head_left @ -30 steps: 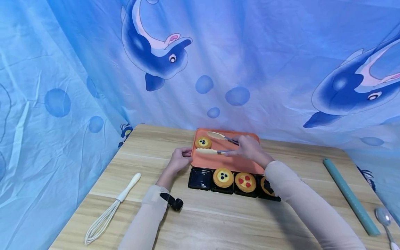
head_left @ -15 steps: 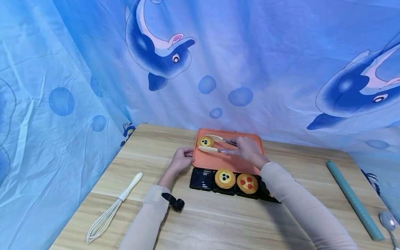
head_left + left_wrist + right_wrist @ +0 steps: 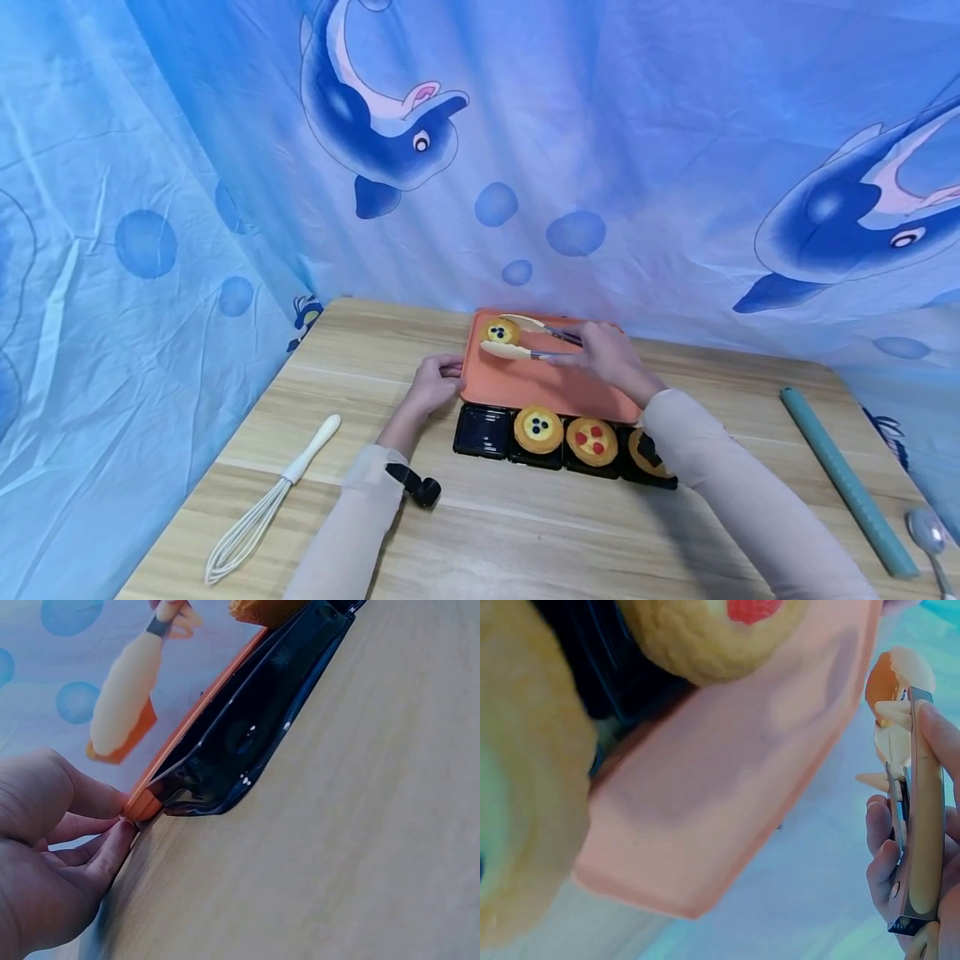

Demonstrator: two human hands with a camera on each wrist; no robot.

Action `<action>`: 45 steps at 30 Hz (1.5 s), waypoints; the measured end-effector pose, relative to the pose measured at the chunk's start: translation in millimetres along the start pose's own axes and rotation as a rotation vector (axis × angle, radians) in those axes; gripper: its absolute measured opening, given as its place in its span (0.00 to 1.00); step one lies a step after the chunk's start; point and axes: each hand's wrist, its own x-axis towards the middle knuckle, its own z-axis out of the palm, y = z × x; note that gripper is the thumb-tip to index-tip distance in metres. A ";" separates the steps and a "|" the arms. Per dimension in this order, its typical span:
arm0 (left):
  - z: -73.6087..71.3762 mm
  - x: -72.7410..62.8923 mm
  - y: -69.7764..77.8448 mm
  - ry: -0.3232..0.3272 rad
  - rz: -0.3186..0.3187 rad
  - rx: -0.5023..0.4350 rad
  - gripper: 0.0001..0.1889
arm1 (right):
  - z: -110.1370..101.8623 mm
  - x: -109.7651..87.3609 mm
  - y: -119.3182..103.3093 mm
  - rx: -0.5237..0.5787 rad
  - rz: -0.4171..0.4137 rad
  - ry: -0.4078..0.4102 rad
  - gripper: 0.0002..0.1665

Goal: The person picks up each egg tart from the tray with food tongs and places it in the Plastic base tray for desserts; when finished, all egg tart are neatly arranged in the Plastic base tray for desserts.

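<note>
My right hand [image 3: 609, 357] grips a pair of tongs [image 3: 507, 351] with cream-coloured scalloped tips. Between those tips is a small tart [image 3: 501, 332] topped with dark berries, over the far left part of the orange tray [image 3: 555, 387]. In the right wrist view the tart [image 3: 883, 688] shows tilted on its edge between the tong heads. My left hand [image 3: 433, 385] pinches the left rim of the tray, thumb and fingers at its corner [image 3: 141, 804] in the left wrist view.
Along the tray's near side lies a black sectioned container [image 3: 483, 432], its leftmost section bare. It holds a berry tart [image 3: 537, 429], a red-fruit tart [image 3: 592, 442] and a dark-topped tart [image 3: 651, 457]. A whisk [image 3: 273, 500] lies left; a teal rolling pin [image 3: 847, 479] and spoon [image 3: 927, 533] lie right.
The tong tips have closed in around the berry tart. It has since shifted slightly right and up in the head view with the tongs. My left hand stays at the tray rim.
</note>
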 end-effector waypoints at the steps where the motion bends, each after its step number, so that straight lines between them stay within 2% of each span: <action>1: 0.1 -0.3 0.4 -0.001 0.000 -0.002 0.26 | -2.7 -2.1 -0.7 -0.004 -0.002 0.001 0.37; 9: 0.0 0.4 -0.4 -0.007 0.011 0.006 0.26 | -14.8 -26.1 -3.9 0.031 -0.079 0.006 0.33; 14: 0.2 1.1 -2.5 -0.006 0.013 -0.001 0.25 | -17.5 -43.3 -12.3 0.009 -0.102 -0.012 0.36; 21: 0.5 0.7 -3.8 0.006 0.006 -0.007 0.25 | -18.7 -61.0 -29.1 0.061 -0.164 -0.044 0.35; 27: 1.3 0.1 -2.7 0.001 0.004 -0.016 0.25 | -15.5 -74.8 -35.0 0.067 -0.222 -0.058 0.33; 32: 0.9 -1.2 -2.7 -0.013 0.001 -0.016 0.25 | -9.6 -82.7 -35.6 0.086 -0.235 -0.078 0.28; 39: 0.6 -1.2 -3.4 -0.023 0.010 0.007 0.24 | -3.2 -88.0 -36.7 0.065 -0.223 -0.115 0.35; 45: 0.8 0.5 -4.2 -0.015 0.022 -0.003 0.25 | -0.3 -88.2 -41.3 0.024 -0.240 -0.122 0.36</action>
